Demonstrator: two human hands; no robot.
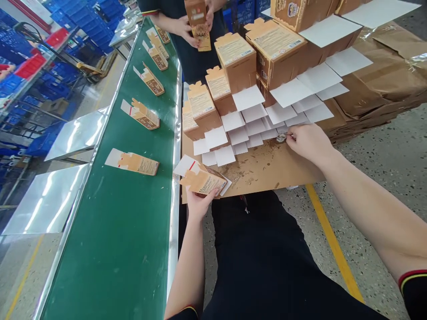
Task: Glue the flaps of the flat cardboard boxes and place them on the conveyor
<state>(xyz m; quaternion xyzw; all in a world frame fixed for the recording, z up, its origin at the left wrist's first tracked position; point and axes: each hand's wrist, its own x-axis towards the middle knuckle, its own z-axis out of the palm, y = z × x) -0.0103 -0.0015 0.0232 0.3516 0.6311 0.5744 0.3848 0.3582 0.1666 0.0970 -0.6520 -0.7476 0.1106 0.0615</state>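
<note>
My left hand [199, 203] is wrapped round the lower side of a tan printed carton [208, 183], whose white and tan flaps stand open toward the belt. My right hand [308, 140] is closed at the far side of the cardboard sheet [267, 171], its fingertips at a small clear, shiny item [281, 137]. Between and beyond my hands lie stacked brown cartons [238, 60] with white flaps [225, 155] sticking out toward me. Dark wet-looking spots mark the cardboard sheet.
To the left runs a green conveyor belt [123, 222] with several open cartons [138, 162] in a row. Beyond the stack a co-worker's hands [183, 29] hold another carton [196, 20]. Brown wrapped bundles [383, 75] lie at the right. Metal side plates [46, 198] adjoin the belt.
</note>
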